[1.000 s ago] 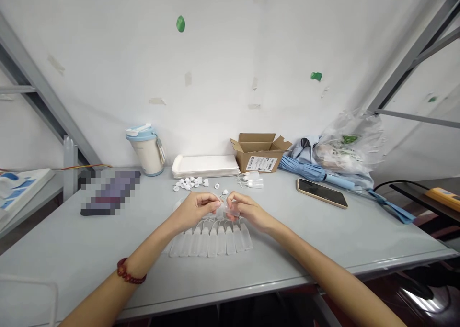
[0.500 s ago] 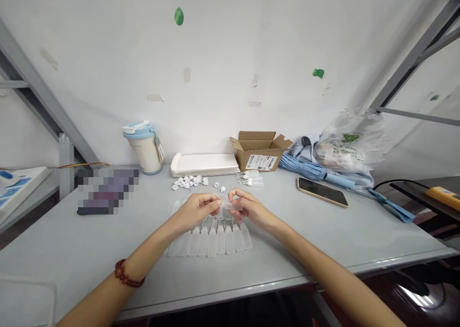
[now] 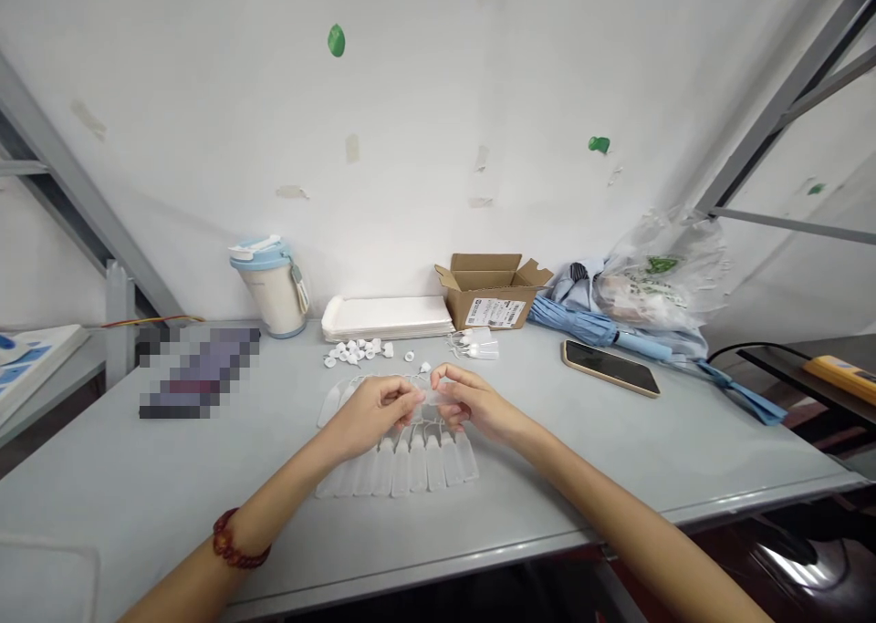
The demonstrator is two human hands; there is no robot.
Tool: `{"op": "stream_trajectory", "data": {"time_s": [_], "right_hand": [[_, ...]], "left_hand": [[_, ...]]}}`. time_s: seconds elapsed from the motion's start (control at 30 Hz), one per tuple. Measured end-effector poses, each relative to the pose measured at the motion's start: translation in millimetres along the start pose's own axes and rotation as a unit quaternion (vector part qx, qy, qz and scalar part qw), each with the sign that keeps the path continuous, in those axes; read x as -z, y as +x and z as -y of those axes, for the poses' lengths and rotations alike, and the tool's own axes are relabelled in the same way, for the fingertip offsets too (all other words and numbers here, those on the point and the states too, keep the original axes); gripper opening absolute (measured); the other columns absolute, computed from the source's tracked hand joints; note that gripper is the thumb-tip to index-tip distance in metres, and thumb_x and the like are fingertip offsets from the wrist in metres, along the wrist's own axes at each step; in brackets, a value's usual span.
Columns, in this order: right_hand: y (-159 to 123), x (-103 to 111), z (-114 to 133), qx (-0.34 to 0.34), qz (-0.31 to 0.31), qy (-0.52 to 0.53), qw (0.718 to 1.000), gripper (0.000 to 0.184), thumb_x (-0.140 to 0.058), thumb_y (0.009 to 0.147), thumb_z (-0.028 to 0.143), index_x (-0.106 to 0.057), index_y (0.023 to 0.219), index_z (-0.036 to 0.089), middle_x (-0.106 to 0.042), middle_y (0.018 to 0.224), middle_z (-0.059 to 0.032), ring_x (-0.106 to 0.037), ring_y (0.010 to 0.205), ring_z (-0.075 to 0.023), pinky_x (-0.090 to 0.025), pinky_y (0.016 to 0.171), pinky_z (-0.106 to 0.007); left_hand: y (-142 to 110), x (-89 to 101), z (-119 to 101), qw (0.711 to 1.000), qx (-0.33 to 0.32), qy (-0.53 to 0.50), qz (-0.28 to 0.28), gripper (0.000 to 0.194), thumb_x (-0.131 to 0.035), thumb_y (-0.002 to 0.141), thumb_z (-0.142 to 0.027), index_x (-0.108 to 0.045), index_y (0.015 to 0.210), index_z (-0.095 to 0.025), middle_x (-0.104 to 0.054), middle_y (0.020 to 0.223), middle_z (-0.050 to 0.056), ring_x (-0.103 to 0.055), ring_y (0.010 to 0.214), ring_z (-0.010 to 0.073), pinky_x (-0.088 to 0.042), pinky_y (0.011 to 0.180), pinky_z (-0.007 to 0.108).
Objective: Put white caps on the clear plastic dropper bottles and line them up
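A small translucent plastic bottle lies sideways between my hands above the table. My right hand holds it, thumb and fingers closed around its right end. At its other end the fingertips of my left hand are pinched together; exactly what they grip there is partly hidden. Just behind the fingers sits a white cap. Below my hands, several similar bottles with thin white cords lie side by side in a row. Another bottle rests left of my left hand.
Several white caps are heaped beyond my hands, before a stack of white trays. Capped bottles lie by an open cardboard box. A cup stands left; a phone and blue umbrella lie right.
Both hands stay close together around the bottle, with only small finger shifts. The whole view has moved slightly, so the table appears a little lower and further left.
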State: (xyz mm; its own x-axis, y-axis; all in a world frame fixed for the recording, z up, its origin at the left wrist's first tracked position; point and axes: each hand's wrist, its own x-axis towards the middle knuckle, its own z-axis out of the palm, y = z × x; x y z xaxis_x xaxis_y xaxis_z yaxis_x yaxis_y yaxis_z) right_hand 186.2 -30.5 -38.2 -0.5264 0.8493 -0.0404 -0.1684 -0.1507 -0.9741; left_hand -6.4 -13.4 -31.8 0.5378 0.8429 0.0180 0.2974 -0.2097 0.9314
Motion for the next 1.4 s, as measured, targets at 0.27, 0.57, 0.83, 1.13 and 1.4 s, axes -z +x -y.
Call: {"op": "stream_trajectory", "data": {"time_s": [0.27,0.57,0.83,1.13,1.4], "right_hand": [[0.2,-1.0,-0.6,-0.012,0.001,0.037,0.999,0.021,-0.056,0.082,0.039,-0.044,0.087,0.022,-0.023,0.055,0.0095,-0.021,0.046,-0.0064,-0.024,0.044,-0.018],[-0.5,2.0,0.1,-0.009,0.012,-0.010,1.000,0.025,-0.058,0.081,0.042,-0.044,0.087,0.022,-0.023,0.055,0.0097,-0.020,0.047,-0.0064,-0.026,0.045,-0.019],[-1.2,2.7,1.4,-0.001,-0.001,-0.014,1.000,0.025,-0.056,0.084,0.042,-0.042,0.085,0.022,-0.022,0.055,0.0099,-0.018,0.046,-0.0064,-0.025,0.044,-0.019],[-1.9,1.2,-0.5,-0.011,-0.003,-0.009,1.000,0.026,-0.055,0.084,0.044,-0.041,0.084,0.022,-0.022,0.054,0.0101,-0.016,0.046,-0.0062,-0.022,0.044,-0.019],[-1.9,0.2,-0.2,-0.002,-0.001,-0.032,0.999,0.027,-0.052,0.086,0.045,-0.039,0.083,0.022,-0.018,0.055,0.0101,-0.016,0.046,-0.0065,-0.020,0.044,-0.019]], "left_hand": [[-0.9,1.0,-6.9,0.999,0.000,-0.044,-0.021,0.025,-0.061,0.076,-0.042,-0.062,0.074,-0.017,-0.064,0.069,0.002,-0.060,0.066,0.0156,-0.048,0.062,0.026],[-2.8,-1.4,-2.3,1.000,0.008,-0.008,0.024,0.034,-0.052,0.082,-0.043,-0.060,0.064,-0.016,-0.059,0.055,0.001,-0.057,0.051,0.0139,-0.044,0.049,0.023],[-2.6,-5.6,-5.1,0.999,-0.034,0.013,-0.033,0.025,-0.055,0.080,-0.040,-0.063,0.072,-0.018,-0.064,0.069,0.002,-0.059,0.064,0.0163,-0.046,0.060,0.025],[-6.0,-5.4,-5.2,0.998,-0.019,0.064,0.012,0.041,-0.045,0.086,-0.043,-0.044,0.052,-0.019,-0.045,0.048,-0.003,-0.047,0.049,0.0125,-0.036,0.049,0.023],[-5.8,-5.6,-3.6,0.989,-0.071,0.133,-0.009,0.040,-0.039,0.089,-0.043,-0.049,0.060,-0.018,-0.050,0.055,-0.003,-0.047,0.053,0.0114,-0.037,0.053,0.022]]}}
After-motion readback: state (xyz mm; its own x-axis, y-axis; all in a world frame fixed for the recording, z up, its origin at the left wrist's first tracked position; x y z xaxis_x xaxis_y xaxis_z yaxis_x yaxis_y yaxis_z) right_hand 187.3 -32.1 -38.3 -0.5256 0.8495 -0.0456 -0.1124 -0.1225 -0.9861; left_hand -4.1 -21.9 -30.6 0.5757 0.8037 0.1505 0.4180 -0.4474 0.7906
